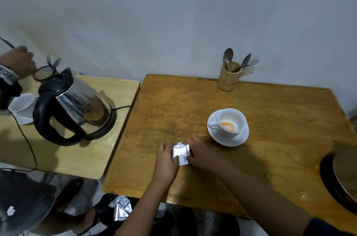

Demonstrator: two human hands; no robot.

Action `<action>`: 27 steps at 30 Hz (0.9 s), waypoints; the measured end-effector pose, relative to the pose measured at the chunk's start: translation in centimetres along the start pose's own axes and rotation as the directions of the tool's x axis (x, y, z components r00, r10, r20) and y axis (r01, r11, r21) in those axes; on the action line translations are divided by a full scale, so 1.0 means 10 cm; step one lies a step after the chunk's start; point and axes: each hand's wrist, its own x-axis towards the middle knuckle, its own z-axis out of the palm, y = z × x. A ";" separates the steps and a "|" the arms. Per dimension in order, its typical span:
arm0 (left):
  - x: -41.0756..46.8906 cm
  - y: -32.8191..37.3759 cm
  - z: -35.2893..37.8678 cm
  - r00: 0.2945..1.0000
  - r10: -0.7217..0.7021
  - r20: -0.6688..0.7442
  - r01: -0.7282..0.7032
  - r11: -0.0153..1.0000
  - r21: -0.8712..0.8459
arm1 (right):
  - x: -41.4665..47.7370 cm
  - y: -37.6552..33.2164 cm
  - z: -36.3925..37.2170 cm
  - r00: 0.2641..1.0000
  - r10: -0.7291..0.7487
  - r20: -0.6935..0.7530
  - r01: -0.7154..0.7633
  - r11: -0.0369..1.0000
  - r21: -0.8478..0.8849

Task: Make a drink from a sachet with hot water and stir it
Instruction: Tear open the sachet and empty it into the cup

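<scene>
A small silver sachet (180, 153) lies flat on the dark wooden table (270, 119), pinched between both hands. My left hand (166, 160) grips its left edge and my right hand (199, 153) its right edge. Up and to the right, a white cup (232, 120) stands on a white saucer (228, 139); orange powder lies in the cup's bottom. A steel kettle (77, 104) with a black handle sits on its base on the lighter table to the left. Spoons (228, 57) and a fork stand in a wooden holder (229, 79) at the back.
Another person's hand (19, 63) holds a utensil at the far left, above a second white cup (22, 103) on a saucer. The kettle's cord (29, 143) trails over the light table (119, 90). A round dark-rimmed object (340, 175) sits at the right edge. Crumpled sachets (119, 208) lie below the table.
</scene>
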 end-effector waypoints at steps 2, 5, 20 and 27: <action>-0.03 -0.01 0.02 0.999 0.042 0.007 -0.043 0.997 0.067 | -0.03 0.01 0.02 1.000 0.002 -0.008 -0.003 0.999 -0.039; -0.05 -0.02 0.03 0.997 0.072 0.028 -0.076 0.986 0.152 | -0.07 0.01 0.04 1.000 -0.028 -0.014 0.026 0.992 -0.123; 0.22 0.48 -0.08 0.999 -0.013 0.040 0.004 0.979 0.206 | -0.51 -0.10 -0.93 0.957 -0.005 -0.288 0.026 0.997 0.068; 0.50 1.18 0.20 0.986 0.152 0.071 -0.149 0.988 -0.038 | -1.45 0.30 -2.28 0.613 0.154 -0.774 -0.083 0.988 0.131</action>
